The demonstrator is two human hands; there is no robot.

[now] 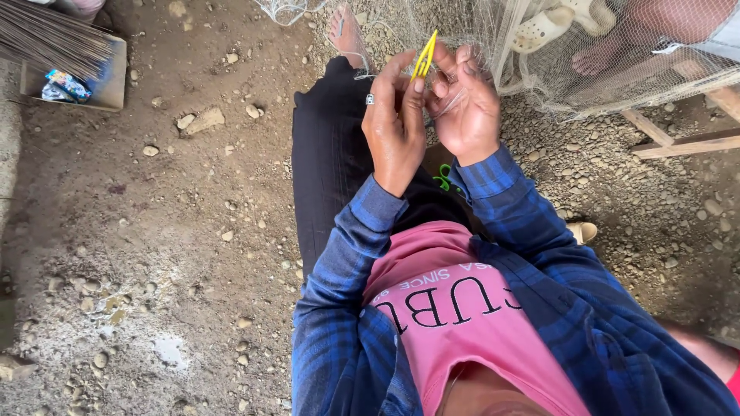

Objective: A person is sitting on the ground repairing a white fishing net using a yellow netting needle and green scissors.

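Yellow plastic netting needle (423, 55), flat and pointed, sits at 12 o'clock in view, pinched between both hands and standing nearly upright against the pale fine-mesh fishing net (539, 54). Left hand (395, 123): thumb and fingers together on the needle's lower part, silver ring on one finger. Right hand (466, 104): fingers curled together, touching the needle's upper edge and tangled with net strands; whether it grips thread or only mesh I cannot tell.

Progress, by judgement: the mending or knotting looks mid-way. The needle is engaged at the mesh, and a broad spread of net lies draped toward 1–2 o'clock over a wooden frame (678, 142). No finished or damaged section can be told apart.

Containers: one shallow wooden box (112, 77) at 10 o'clock on the dirt floor (154, 231), well apart from the hands. It holds a small crumpled blue-and-white wrapper (62, 85); a bundle of thin brown sticks (54, 35) overhangs it.

Another person's bare foot (597, 58) and a pale sandal (543, 29) show behind the net at 1 o'clock.
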